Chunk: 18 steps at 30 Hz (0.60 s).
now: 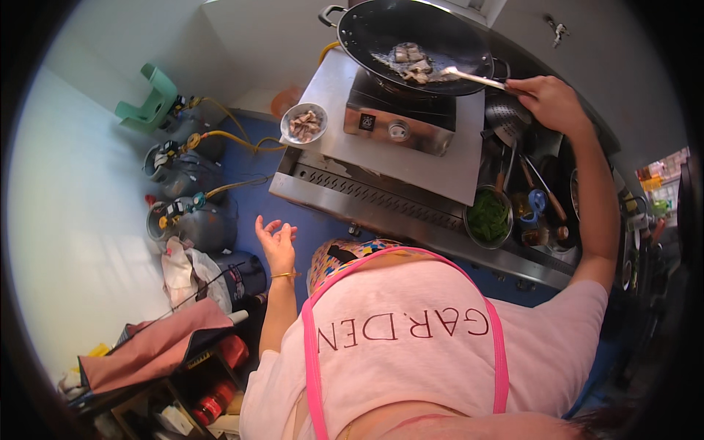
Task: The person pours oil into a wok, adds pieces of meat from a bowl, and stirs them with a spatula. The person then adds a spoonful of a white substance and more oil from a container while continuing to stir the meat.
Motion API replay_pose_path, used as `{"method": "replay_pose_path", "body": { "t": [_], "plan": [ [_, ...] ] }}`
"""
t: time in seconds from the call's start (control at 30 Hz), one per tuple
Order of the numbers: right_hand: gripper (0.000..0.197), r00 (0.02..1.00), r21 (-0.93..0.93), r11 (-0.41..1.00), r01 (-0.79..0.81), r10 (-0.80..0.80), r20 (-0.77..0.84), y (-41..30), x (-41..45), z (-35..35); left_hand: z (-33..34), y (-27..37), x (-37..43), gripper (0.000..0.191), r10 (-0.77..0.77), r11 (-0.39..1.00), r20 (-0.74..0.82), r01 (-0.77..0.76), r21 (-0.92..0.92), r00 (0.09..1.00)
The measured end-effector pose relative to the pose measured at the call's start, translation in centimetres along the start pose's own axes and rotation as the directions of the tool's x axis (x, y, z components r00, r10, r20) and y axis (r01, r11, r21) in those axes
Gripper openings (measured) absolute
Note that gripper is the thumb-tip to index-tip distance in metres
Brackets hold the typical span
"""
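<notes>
My right hand (550, 102) grips the handle of a metal spatula (476, 78), whose blade rests in a large black wok (363, 33) at the top of the view. Pale pieces of meat (411, 58) lie in bubbling oil beside the blade. Beneath the wok stands a gas burner (399, 129) with a round knob. A small bowl of sliced meat (305, 126) sits at the left corner of the metal board (434, 176) under the burner. My left hand (276, 239) is held in the air, left of the counter, its fingers loosely curled and holding nothing.
Right of the board are a bowl of green vegetables (488, 215), a perforated ladle (509, 118) and a jar with a blue lid (533, 206). Gas cylinders (203, 225) with yellow hoses (236, 135) stand on the blue floor at left, near a green plastic stool (148, 104) and a shelf (165, 396).
</notes>
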State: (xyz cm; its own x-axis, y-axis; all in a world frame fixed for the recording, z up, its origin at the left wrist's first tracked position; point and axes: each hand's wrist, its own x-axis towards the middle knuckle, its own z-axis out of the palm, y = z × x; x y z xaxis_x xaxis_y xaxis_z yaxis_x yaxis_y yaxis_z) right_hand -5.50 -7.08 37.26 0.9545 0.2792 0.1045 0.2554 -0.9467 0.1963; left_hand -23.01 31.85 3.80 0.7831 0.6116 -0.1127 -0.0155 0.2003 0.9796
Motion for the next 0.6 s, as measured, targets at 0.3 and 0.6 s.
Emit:
{"method": "replay_pose_path", "body": {
  "t": [0.3, 0.6],
  "plan": [
    [0.029, 0.987, 0.229, 0.969, -0.095, 0.121, -0.104, -2.1, 6.0, 8.3, 0.2, 0.0, -1.1, 0.065, -0.060, 0.998, 0.013, 0.060, -0.006, 0.998],
    [0.030, 0.993, 0.081, 0.992, -0.094, 0.100, -0.070, -3.9, 11.9, 8.7, -0.8, -0.8, -1.7, 0.061, -0.089, 0.995, -0.077, 0.092, 0.043, 0.993]
  ]
}}
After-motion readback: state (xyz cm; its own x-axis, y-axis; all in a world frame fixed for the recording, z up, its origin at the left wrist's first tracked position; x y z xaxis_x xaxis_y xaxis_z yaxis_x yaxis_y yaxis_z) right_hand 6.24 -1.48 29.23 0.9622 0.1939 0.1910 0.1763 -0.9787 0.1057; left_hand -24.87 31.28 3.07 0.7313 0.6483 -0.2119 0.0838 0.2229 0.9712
